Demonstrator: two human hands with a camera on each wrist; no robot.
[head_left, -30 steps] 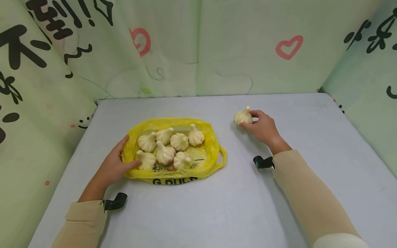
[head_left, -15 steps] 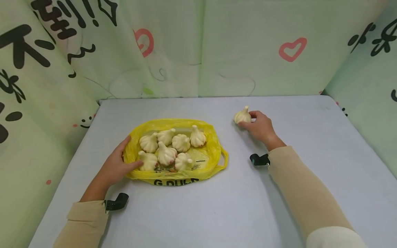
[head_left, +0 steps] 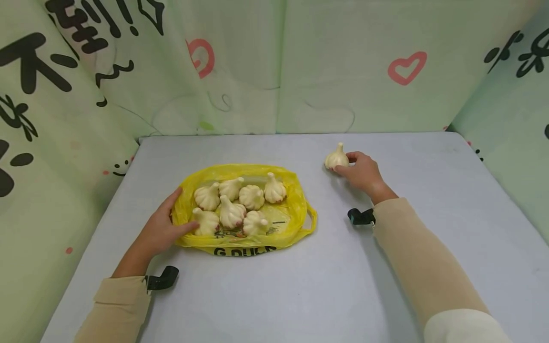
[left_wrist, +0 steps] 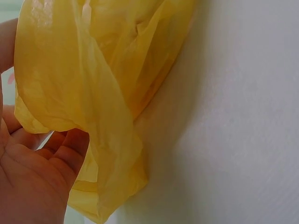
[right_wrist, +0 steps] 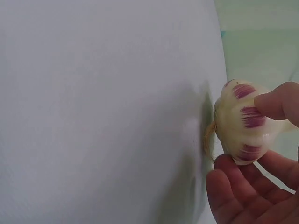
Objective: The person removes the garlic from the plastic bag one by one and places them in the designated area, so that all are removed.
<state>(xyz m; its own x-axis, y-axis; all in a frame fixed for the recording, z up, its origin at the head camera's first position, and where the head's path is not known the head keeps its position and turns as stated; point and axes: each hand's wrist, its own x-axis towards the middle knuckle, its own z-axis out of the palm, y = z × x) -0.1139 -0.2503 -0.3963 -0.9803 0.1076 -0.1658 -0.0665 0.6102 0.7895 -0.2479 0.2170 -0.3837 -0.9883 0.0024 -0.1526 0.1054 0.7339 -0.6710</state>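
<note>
A yellow plastic bag [head_left: 296, 209] lies opened out on the table with several garlic bulbs [head_left: 232, 212] inside. At its left end my left hand [head_left: 160, 228] grips the rim, thumb on the near inner side beside a bulb. In the left wrist view, curled fingers [left_wrist: 70, 151] show behind the yellow film [left_wrist: 51, 70]. Beyond the bag to the right, my right hand [head_left: 362, 174] pinches a single garlic bulb [head_left: 336, 159], stem up. The right wrist view shows purple streaks on this bulb [right_wrist: 243, 123] and its roots right at the table surface.
A pale cloth-covered table [head_left: 274, 295] runs back to a printed light green curtain [head_left: 334, 66], which also hangs at both sides. The bag's handle loop [head_left: 312, 219] sticks out at its right end. Black wrist cameras [head_left: 361, 216] sit below both hands.
The bulb in my right hand has turned from a slight tilt to more upright. My left hand stays on the bag's rim. The whole head view has shifted slightly.
</note>
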